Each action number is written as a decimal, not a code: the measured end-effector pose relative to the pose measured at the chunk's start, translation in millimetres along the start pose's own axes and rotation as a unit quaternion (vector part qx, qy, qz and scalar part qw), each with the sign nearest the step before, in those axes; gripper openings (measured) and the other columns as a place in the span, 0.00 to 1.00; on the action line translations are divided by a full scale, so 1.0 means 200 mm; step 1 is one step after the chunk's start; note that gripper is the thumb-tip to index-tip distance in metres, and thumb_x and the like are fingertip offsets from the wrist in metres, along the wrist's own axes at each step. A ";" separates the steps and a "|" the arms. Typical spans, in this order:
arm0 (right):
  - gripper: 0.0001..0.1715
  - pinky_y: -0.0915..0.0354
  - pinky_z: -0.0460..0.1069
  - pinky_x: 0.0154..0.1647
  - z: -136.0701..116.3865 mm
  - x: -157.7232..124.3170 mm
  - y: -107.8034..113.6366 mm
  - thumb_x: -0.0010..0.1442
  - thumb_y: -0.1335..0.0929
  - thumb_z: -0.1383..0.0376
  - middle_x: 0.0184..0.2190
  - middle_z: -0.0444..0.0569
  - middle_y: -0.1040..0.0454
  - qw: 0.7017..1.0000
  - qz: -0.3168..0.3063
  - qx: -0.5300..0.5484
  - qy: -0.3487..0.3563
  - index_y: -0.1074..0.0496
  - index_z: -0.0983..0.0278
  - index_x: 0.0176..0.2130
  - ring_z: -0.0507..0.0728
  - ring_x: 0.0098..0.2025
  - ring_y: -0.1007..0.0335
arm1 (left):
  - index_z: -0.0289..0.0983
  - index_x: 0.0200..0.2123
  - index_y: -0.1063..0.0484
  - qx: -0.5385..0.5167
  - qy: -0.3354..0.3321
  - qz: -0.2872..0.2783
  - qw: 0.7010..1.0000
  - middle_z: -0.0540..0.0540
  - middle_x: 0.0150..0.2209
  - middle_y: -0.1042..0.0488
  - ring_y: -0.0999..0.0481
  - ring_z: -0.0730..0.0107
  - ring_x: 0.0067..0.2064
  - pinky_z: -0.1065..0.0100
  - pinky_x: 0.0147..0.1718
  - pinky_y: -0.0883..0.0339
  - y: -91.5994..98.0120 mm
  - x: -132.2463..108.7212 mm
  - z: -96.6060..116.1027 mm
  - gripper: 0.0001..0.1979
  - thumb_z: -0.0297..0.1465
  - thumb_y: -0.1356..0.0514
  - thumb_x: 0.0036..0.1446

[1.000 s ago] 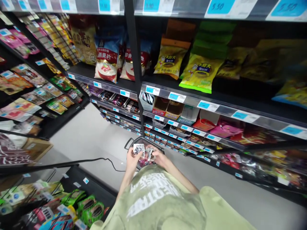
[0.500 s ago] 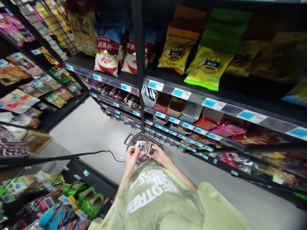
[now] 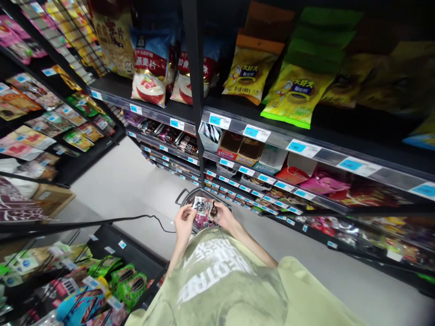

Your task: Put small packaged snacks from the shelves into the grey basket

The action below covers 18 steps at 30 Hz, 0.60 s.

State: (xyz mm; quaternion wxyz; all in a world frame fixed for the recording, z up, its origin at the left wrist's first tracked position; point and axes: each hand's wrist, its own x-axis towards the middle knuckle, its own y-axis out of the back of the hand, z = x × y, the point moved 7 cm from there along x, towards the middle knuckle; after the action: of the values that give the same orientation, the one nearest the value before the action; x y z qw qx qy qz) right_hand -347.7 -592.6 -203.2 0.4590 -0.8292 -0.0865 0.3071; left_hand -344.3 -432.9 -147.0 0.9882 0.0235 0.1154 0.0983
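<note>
My left hand (image 3: 184, 222) is closed, its thumb and fingertips pinching the left edge of a small white packet (image 3: 200, 206) with black characters. My right hand (image 3: 225, 217) is closed on a small clear packet (image 3: 213, 212) with something dark brown inside. Both packets are held side by side over a dark shopping basket (image 3: 192, 194). Several colourful packs (image 3: 203, 222) lie in the basket, partly hidden by my hands and the packets.
Black shelves with price tags (image 3: 256, 132) rise ahead, holding oatmeal bags (image 3: 148, 72) and yellow snack bags (image 3: 294, 93). Racks of hanging snacks (image 3: 127, 285) stand at left. A black cord (image 3: 136, 218) runs towards the basket, and a cardboard box (image 3: 54, 199) sits on the left.
My left hand has shifted slightly left, and the white packet has tilted and moved up a little. The right hand still holds the clear packet, turned slightly. The view has shifted slightly.
</note>
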 end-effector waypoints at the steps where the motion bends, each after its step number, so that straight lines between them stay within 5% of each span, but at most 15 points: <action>1: 0.32 0.38 0.45 0.21 0.00 0.00 0.01 0.53 0.31 0.55 0.26 0.48 0.24 1.000 0.005 0.006 -0.001 0.31 0.65 0.55 0.53 0.23 0.33 | 0.36 0.45 0.26 0.010 -0.030 -0.008 0.999 0.43 0.41 0.25 0.23 0.70 0.35 0.66 0.39 0.26 0.00 0.00 0.02 0.20 0.38 0.31 0.50; 5: 0.31 0.37 0.45 0.21 0.00 0.01 0.05 0.54 0.31 0.55 0.26 0.49 0.25 1.000 0.008 0.010 -0.003 0.31 0.66 0.54 0.53 0.24 0.32 | 0.40 0.49 0.24 0.147 -0.186 -0.058 0.970 0.39 0.57 0.35 0.25 0.73 0.36 0.62 0.43 0.26 -0.04 -0.05 0.10 0.15 0.30 0.38 0.57; 10: 0.27 0.35 0.45 0.21 0.00 -0.02 -0.03 0.54 0.29 0.59 0.29 0.49 0.23 0.999 -0.034 -0.020 -0.012 0.29 0.67 0.52 0.54 0.28 0.28 | 0.42 0.48 0.22 0.296 -0.319 -0.081 0.897 0.39 0.56 0.35 0.28 0.66 0.42 0.60 0.42 0.28 -0.09 -0.10 0.13 0.18 0.22 0.42 0.57; 14: 0.24 0.33 0.45 0.21 -0.01 -0.05 -0.05 0.53 0.27 0.60 0.32 0.49 0.22 0.999 -0.033 -0.030 0.001 0.27 0.66 0.48 0.53 0.27 0.29 | 0.41 0.52 0.23 0.321 -0.318 -0.073 0.889 0.39 0.54 0.35 0.29 0.58 0.53 0.58 0.49 0.30 -0.08 -0.11 0.09 0.19 0.25 0.41 0.58; 18: 0.24 0.33 0.45 0.19 0.02 -0.06 0.00 0.52 0.26 0.60 0.36 0.49 0.22 1.000 -0.007 -0.016 -0.001 0.28 0.64 0.48 0.53 0.28 0.28 | 0.42 0.53 0.25 0.289 -0.242 -0.072 0.923 0.40 0.56 0.33 0.29 0.58 0.55 0.57 0.55 0.34 -0.06 -0.11 0.06 0.18 0.29 0.43 0.61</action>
State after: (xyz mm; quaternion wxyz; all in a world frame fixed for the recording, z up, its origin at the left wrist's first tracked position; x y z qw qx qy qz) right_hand -358.6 -594.9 -200.1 0.4475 -0.8355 -0.0976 0.3035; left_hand -359.7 -449.8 -131.2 0.9407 0.3228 -0.1024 -0.0192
